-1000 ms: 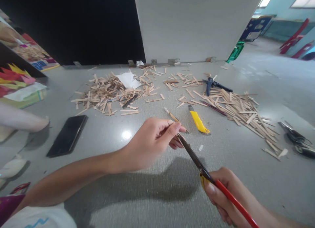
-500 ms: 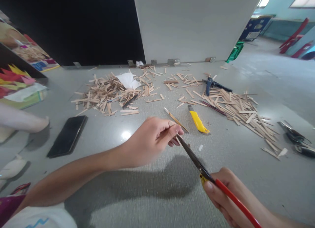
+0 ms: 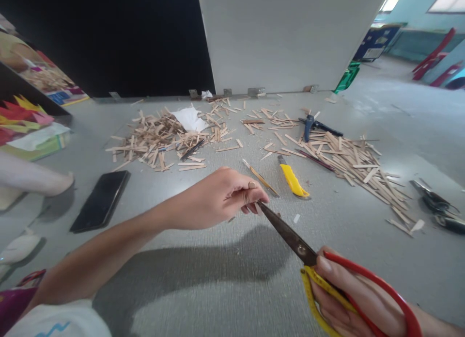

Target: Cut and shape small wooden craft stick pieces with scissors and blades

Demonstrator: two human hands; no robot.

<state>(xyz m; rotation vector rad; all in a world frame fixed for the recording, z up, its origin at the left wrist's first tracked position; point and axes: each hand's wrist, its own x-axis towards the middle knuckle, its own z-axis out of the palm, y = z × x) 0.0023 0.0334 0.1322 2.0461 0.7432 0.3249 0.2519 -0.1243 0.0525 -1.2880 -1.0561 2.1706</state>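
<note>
In the middle of the view, my left hand (image 3: pixel 218 203) pinches a small thin wooden strip (image 3: pixel 258 208), mostly hidden by the fingers. At lower right, my right hand (image 3: pixel 358 293) grips scissors (image 3: pixel 290 237) by their red and yellow handles. The blades look closed or nearly so, and their tip meets the strip at my left fingertips. Just beyond my left hand lie a slim wooden-handled craft knife (image 3: pixel 262 178) and a yellow utility knife (image 3: pixel 292 179).
Piles of wooden strips lie left (image 3: pixel 145 143) and right (image 3: pixel 363 162). White paper (image 3: pixel 189 119), a dark blue cutting tool (image 3: pixel 308 128) and black-handled scissors (image 3: pixel 436 201) are about. A phone (image 3: pixel 100 201) rests at left, near another person's arm (image 3: pixel 32 174). An upright panel (image 3: pixel 290 41) stands behind.
My right hand has turned the scissors, so the handle loops now show more openly. My left hand has shifted slightly left, its fingertips still at the blade tip.
</note>
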